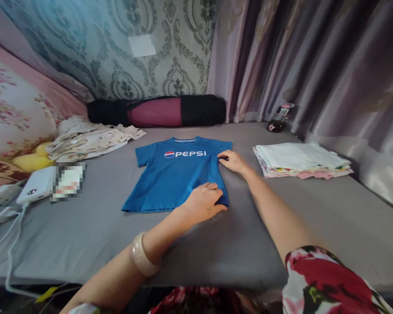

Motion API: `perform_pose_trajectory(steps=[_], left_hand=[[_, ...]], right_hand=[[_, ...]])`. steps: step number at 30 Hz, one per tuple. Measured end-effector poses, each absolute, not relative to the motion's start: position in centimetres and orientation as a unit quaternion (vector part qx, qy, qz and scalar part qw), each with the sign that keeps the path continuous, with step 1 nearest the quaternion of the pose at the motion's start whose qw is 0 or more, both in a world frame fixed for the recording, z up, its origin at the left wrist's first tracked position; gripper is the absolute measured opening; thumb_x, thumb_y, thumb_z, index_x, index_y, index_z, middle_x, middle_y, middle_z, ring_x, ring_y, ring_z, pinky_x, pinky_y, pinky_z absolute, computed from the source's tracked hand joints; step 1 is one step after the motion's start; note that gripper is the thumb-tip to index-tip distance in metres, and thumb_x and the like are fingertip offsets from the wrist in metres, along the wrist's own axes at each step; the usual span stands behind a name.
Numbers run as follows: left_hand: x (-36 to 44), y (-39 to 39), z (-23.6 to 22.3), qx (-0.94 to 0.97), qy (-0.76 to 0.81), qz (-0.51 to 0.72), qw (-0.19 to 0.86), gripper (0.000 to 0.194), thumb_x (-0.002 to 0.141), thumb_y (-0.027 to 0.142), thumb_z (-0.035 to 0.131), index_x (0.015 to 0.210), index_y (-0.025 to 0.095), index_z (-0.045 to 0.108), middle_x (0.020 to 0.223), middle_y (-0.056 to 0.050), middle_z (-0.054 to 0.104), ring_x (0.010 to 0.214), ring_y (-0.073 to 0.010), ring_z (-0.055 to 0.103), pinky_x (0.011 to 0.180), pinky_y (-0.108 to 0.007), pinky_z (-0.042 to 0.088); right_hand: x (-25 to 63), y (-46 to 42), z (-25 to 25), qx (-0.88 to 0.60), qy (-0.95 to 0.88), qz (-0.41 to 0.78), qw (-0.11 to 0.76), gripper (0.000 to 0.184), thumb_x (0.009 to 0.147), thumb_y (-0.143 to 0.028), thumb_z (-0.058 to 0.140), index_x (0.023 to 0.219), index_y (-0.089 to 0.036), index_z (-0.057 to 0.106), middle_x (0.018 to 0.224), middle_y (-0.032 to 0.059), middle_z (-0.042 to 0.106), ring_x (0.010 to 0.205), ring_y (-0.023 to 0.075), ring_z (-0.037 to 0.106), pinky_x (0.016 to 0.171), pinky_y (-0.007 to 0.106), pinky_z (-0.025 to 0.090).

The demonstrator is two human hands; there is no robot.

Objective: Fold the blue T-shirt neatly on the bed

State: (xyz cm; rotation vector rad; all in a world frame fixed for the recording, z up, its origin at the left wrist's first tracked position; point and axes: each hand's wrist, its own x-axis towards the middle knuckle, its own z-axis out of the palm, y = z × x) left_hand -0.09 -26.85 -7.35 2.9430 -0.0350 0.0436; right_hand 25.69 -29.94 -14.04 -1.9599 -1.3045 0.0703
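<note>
A blue short-sleeved T-shirt (173,183) with a PEPSI print lies face up on a grey cloth surface, its collar pointing away from me. My right hand (233,162) pinches the shirt's right edge just below the sleeve. Nearer to me, my left hand (205,203) reaches across the lower right part of the shirt, its fingers curled on the fabric by the side edge and hem. The fingertips of that hand are partly hidden. Between the two hands the cloth is slightly raised and creased.
To the right is a stack of folded clothes (301,157), with a dark bottle (280,118) behind it. Rumpled light clothes (94,137) lie at the left, near a white charger (37,185) with cables. A black and maroon roll (157,111) lies along the wall.
</note>
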Motion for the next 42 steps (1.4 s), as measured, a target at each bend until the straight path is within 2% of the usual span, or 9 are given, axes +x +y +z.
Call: perform_pose_trajectory(steps=[3, 7, 13, 19, 26, 34, 42], left_hand=[[0.0, -26.7, -7.9, 0.992, 0.016, 0.015, 0.126, 0.033, 0.088, 0.045, 0.059, 0.105, 0.017, 0.064, 0.106, -0.009, 0.064, 0.103, -0.0243, 0.06, 0.089, -0.034, 0.048], [-0.2, -26.3, -8.8, 0.987, 0.009, 0.042, 0.154, 0.023, 0.094, 0.035, 0.052, 0.104, 0.019, 0.064, 0.104, -0.006, 0.065, 0.103, -0.0211, 0.06, 0.094, -0.033, 0.046], [-0.4, -27.3, -9.5, 0.988, 0.048, 0.083, 0.12, 0.019, 0.093, 0.02, 0.048, 0.102, 0.021, 0.065, 0.101, -0.004, 0.065, 0.097, -0.019, 0.06, 0.086, -0.029, 0.048], [0.1, -28.4, -9.2, 0.992, 0.058, 0.09, 0.06, 0.024, 0.095, 0.018, 0.043, 0.1, 0.022, 0.066, 0.092, -0.005, 0.066, 0.09, -0.0193, 0.061, 0.081, -0.03, 0.047], [0.2, -28.7, -9.6, 0.984, 0.052, 0.131, 0.113, 0.025, 0.094, 0.018, 0.043, 0.097, 0.021, 0.067, 0.095, -0.005, 0.066, 0.092, -0.0179, 0.061, 0.085, -0.029, 0.047], [0.5, -29.7, -9.9, 0.984, 0.035, 0.124, 0.122, 0.027, 0.096, 0.023, 0.042, 0.088, 0.021, 0.067, 0.092, -0.004, 0.066, 0.089, -0.0176, 0.062, 0.081, -0.028, 0.05], [1.1, -29.9, -10.7, 0.98, 0.013, 0.149, 0.13, 0.022, 0.093, 0.02, 0.046, 0.087, 0.021, 0.067, 0.088, -0.004, 0.065, 0.087, -0.0165, 0.061, 0.081, -0.028, 0.051]], right_hand=[[25.7, -30.1, -14.0, -0.762, -0.522, 0.03, 0.382, 0.022, 0.076, -0.011, 0.064, 0.093, -0.02, 0.074, 0.103, 0.0072, 0.068, 0.09, 0.0183, 0.065, 0.089, 0.036, 0.052], [25.6, -30.1, -13.8, -0.763, -0.516, 0.043, 0.388, 0.022, 0.076, -0.012, 0.064, 0.093, -0.02, 0.075, 0.103, 0.0072, 0.068, 0.093, 0.019, 0.064, 0.09, 0.036, 0.051], [25.6, -30.3, -13.7, -0.764, -0.534, 0.051, 0.358, 0.028, 0.079, -0.01, 0.059, 0.102, -0.019, 0.073, 0.11, 0.0087, 0.066, 0.099, 0.0186, 0.062, 0.092, 0.034, 0.05], [25.7, -30.4, -13.5, -0.766, -0.571, -0.001, 0.295, 0.029, 0.084, -0.009, 0.056, 0.104, -0.022, 0.072, 0.111, 0.0067, 0.067, 0.107, 0.02, 0.058, 0.101, 0.038, 0.043], [25.1, -31.0, -12.7, -0.784, -0.584, -0.048, 0.204, 0.034, 0.09, -0.009, 0.047, 0.112, -0.02, 0.069, 0.115, 0.0079, 0.064, 0.109, 0.0215, 0.053, 0.098, 0.034, 0.041], [25.3, -31.2, -12.2, -0.794, -0.576, -0.087, 0.175, 0.046, 0.086, 0.0, 0.037, 0.109, -0.023, 0.07, 0.11, 0.008, 0.063, 0.107, 0.0213, 0.052, 0.096, 0.034, 0.04], [25.8, -31.1, -12.6, -0.798, -0.575, -0.083, 0.161, 0.042, 0.089, -0.003, 0.039, 0.108, -0.023, 0.071, 0.111, 0.0083, 0.064, 0.106, 0.0217, 0.052, 0.095, 0.034, 0.039]])
